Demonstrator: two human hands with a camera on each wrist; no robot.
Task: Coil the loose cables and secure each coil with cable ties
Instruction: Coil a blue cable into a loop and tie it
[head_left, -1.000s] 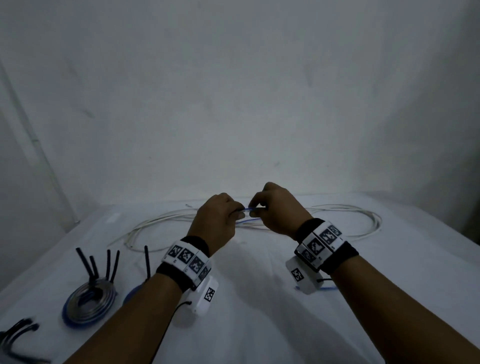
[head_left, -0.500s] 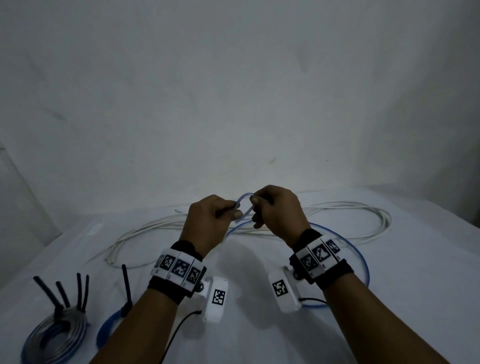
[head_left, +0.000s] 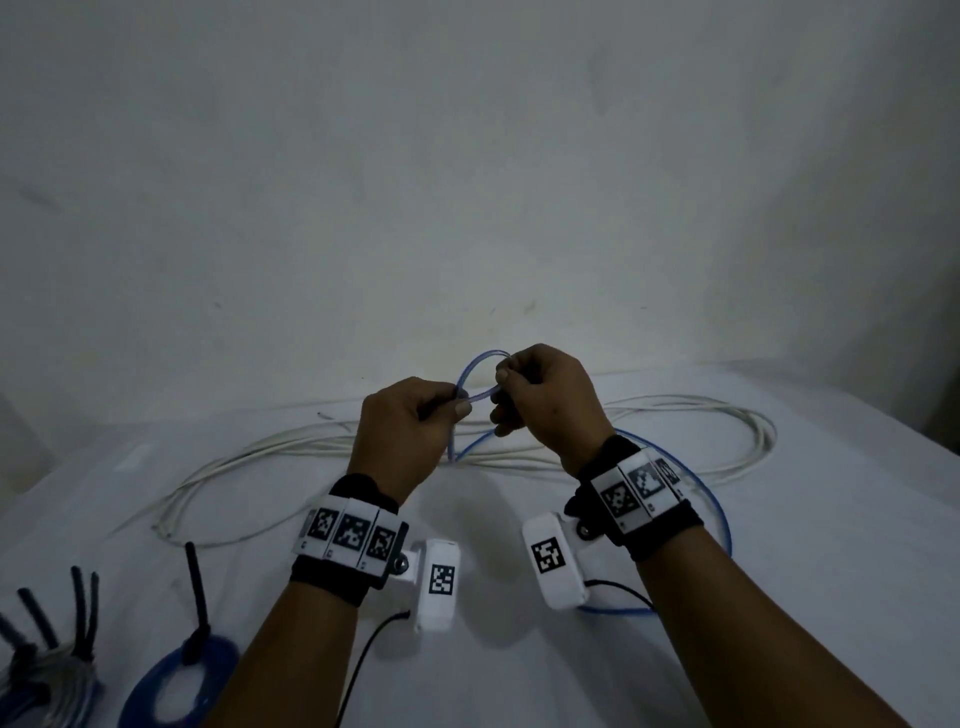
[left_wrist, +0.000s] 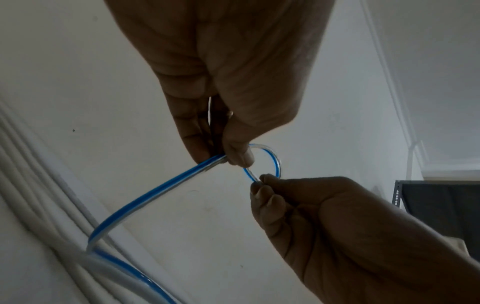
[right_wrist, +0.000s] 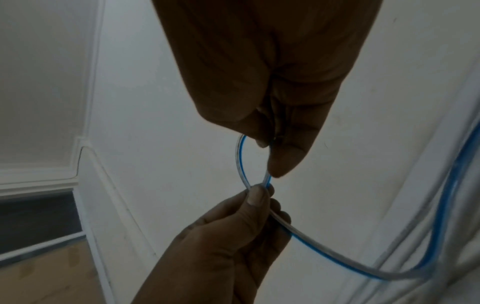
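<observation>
Head view: both hands are raised above the counter (head_left: 519, 649), the left hand (head_left: 405, 431) and right hand (head_left: 545, 400) each pinching the blue cable (head_left: 470, 371) where it forms a small upright loop between them; the rest trails down and right toward the white cable (head_left: 727, 415). Finished coils (head_left: 176, 680) lie at lower left, partly cut off.

Left wrist view: thumb and finger pinch the cable where the loop starts.

Right wrist view: fingertips (right_wrist: 279, 168) hold the loop; the cable's free end is hidden.
</observation>
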